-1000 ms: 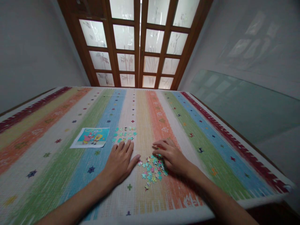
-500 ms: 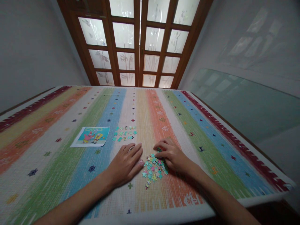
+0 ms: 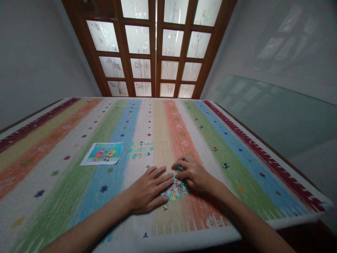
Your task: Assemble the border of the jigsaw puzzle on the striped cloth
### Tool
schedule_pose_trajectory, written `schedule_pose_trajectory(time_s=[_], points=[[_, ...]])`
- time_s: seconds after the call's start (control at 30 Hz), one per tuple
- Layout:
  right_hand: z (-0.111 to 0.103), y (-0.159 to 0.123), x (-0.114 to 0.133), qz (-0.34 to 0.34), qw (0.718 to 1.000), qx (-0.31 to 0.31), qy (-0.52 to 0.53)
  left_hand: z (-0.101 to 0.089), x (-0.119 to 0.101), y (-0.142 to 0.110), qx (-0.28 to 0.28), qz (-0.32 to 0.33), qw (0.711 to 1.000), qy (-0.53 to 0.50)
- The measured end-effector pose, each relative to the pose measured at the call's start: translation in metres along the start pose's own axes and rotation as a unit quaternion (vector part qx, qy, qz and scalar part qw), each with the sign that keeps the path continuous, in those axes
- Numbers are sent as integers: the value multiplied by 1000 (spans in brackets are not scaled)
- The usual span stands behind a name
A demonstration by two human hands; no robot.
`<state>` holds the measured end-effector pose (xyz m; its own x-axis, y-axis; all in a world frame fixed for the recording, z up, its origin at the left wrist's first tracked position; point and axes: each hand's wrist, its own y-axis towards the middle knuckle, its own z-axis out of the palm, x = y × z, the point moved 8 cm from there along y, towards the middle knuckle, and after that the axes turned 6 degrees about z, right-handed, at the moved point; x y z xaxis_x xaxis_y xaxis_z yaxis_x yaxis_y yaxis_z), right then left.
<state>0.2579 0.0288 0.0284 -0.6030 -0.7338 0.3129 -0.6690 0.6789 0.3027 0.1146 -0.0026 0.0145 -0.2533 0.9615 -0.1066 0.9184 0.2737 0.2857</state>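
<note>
Paper picture (image 3: pixel 104 153) beside laid-out pieces (image 3: pixel 134 155); left hand (image 3: pixel 147 189) flat, hiding puzzle pile (image 3: pixel 173 195) edge; right hand (image 3: pixel 196 175), grip half-curled, hold unclear.

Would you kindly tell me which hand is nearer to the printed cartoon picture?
Left. The left hand is apart from the printed picture, to its right and closer to the camera; the right hand is farther right, at the loose puzzle pieces.

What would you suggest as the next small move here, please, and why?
Perhaps the left hand could gently spread the puzzle pile: it reaches over the pile's left side, the right hand covers part of the other side, and the visible middle looks crowded, unlike the spaced puzzle rows beyond.
</note>
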Motion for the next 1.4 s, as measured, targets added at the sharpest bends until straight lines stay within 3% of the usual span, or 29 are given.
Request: schedule_pose_trajectory(time_s=[0.2,0.57,1.13,1.4], points=[[1,3,4,6,1000,12,-28,-2,5,2,-12,-22,1000,7],[0,3,2,21,1000,-2,-11,-6,35,-13,-35,-154,982,100],[-1,3,4,9,1000,-13,-8,0,56,-17,-15,-188,972,137],[-15,-3,-25,75,991,-92,-62,-1,54,-16,-29,-178,975,132]])
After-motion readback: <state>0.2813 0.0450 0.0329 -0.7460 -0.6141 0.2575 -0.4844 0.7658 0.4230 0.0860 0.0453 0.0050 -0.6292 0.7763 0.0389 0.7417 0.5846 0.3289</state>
